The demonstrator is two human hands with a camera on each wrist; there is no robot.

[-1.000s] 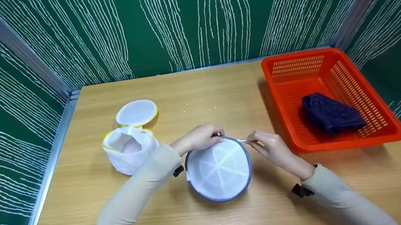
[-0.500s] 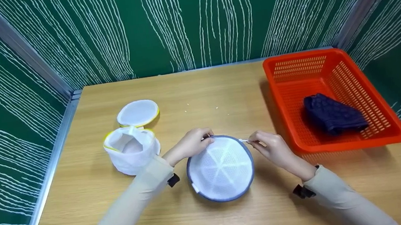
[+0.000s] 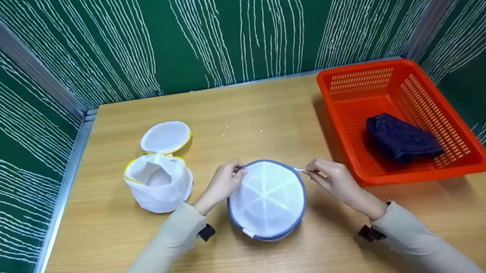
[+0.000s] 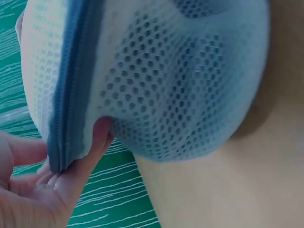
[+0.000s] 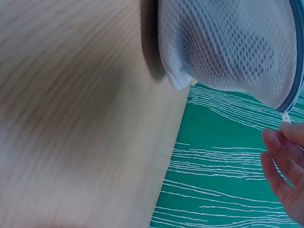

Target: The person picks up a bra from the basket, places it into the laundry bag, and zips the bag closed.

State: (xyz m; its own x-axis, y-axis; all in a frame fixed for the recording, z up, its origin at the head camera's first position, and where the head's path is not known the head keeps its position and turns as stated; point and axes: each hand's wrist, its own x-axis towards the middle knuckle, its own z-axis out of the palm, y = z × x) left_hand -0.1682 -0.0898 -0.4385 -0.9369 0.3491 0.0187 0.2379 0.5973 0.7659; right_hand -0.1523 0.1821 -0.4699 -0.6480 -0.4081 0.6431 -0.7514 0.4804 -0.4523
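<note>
A round white mesh laundry bag (image 3: pixel 267 199) with a blue zipper round its top edge stands mid-table, its lid side facing up. My left hand (image 3: pixel 221 184) pinches the zippered rim at the bag's upper left. In the left wrist view the thumb is on one side of the blue zipper (image 4: pixel 71 85) and a finger on the other. My right hand (image 3: pixel 334 181) pinches the small white zipper pull (image 5: pixel 285 117) at the bag's upper right. The honeycomb mesh side wall (image 4: pixel 156 85) looks slightly dented. What lies inside the bag cannot be made out.
Left of the bag stands another white laundry bag (image 3: pixel 159 193) with yellow trim, its round lid (image 3: pixel 166 137) folded back. A red plastic basket (image 3: pixel 423 175) on the right holds a dark navy quilted cloth item (image 3: pixel 403 138). Green walls (image 3: pixel 233 30) with white streaks enclose the table.
The left hand has moved left and slightly down along the rim. The bag has turned counter-clockwise, its white side tag shifting from the left to the lower edge. The right hand shifted slightly right.
</note>
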